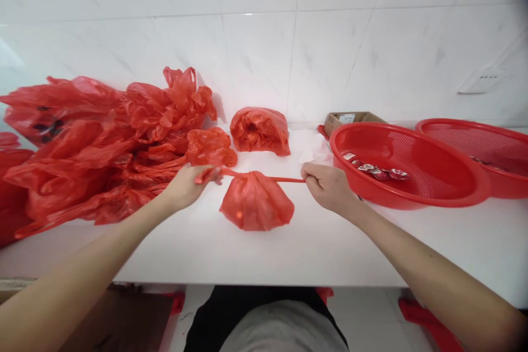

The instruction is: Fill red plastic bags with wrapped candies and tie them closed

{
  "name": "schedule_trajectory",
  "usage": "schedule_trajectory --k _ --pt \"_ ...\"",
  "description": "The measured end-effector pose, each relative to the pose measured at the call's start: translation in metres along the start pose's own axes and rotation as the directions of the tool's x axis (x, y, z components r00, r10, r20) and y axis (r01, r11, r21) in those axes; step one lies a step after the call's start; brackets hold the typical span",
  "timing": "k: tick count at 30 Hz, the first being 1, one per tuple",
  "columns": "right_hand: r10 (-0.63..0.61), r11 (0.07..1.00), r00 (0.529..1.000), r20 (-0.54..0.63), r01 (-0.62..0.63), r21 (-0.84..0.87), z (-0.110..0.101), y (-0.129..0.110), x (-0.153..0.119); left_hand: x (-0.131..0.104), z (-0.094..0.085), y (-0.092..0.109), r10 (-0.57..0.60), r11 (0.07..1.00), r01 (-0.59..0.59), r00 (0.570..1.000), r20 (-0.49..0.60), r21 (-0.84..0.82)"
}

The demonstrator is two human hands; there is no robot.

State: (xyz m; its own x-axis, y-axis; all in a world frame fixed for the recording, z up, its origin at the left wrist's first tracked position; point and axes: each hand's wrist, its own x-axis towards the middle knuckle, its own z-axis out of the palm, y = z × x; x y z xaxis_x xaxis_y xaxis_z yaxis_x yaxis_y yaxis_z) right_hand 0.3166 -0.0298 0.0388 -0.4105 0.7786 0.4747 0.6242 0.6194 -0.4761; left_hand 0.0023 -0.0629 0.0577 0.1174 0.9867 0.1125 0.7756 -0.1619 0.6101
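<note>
A filled red plastic bag (258, 203) stands at the middle of the white table, its top gathered together. Its two handles are stretched out sideways in a taut line. My left hand (193, 182) is closed around the left handle, close to a heap of red bags. My right hand (325, 184) makes a fist on the end of the right handle, near the rim of a red basket. What the bag contains is hidden by the plastic.
Many crumpled red bags (99, 148) are heaped on the left. Another red bag (260, 131) lies by the tiled wall. To the right are a red basket (445, 190) with small red packets (377, 170), a second basket (511, 187) and a cardboard box (365, 116). The table (264, 258) ends near my body.
</note>
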Motion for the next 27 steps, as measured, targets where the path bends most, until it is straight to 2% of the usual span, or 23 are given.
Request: schedule_trajectory --k 3,5,9,12,15,17,20,23,27 --pt "0.124 0.991 0.991 0.040 -0.126 0.035 0.018 0.031 -0.015 -0.002 0.007 -0.036 -0.079 0.993 0.092 0.983 0.166 -0.068" --pt "0.187 0.979 0.982 0.032 -0.189 0.073 0.026 0.043 -0.018 -0.001 0.016 -0.046 -0.101 0.988 0.122 0.974 0.202 -0.093" --pt "0.276 0.943 0.961 0.016 -0.274 0.190 0.035 0.037 -0.010 0.012 0.031 -0.034 -0.131 0.985 0.140 0.988 0.085 -0.101" --pt "0.271 0.927 0.961 0.046 -0.274 0.256 0.047 0.015 -0.007 0.023 0.047 -0.014 -0.054 0.997 0.055 0.998 0.017 -0.063" --pt "0.252 0.926 0.947 0.200 -0.297 0.235 0.066 -0.006 -0.013 0.029 0.068 0.000 0.053 0.998 -0.053 0.999 0.007 0.034" --pt "0.216 0.922 0.921 0.324 -0.301 0.242 0.076 -0.011 -0.019 0.031 0.079 0.004 0.087 0.989 -0.089 0.996 0.016 0.117" --pt "0.170 0.909 0.910 0.379 -0.293 0.296 0.077 -0.004 -0.026 0.034 0.085 0.001 0.080 0.972 -0.082 0.997 0.016 0.222" --pt "0.136 0.918 0.916 0.377 -0.260 0.300 0.067 0.008 -0.028 0.036 0.084 -0.004 0.069 0.954 -0.071 0.997 0.018 0.292" --pt "0.103 0.942 0.901 0.421 -0.224 0.250 0.055 0.020 -0.026 0.041 0.085 -0.009 0.051 0.936 -0.060 0.998 0.033 0.346"
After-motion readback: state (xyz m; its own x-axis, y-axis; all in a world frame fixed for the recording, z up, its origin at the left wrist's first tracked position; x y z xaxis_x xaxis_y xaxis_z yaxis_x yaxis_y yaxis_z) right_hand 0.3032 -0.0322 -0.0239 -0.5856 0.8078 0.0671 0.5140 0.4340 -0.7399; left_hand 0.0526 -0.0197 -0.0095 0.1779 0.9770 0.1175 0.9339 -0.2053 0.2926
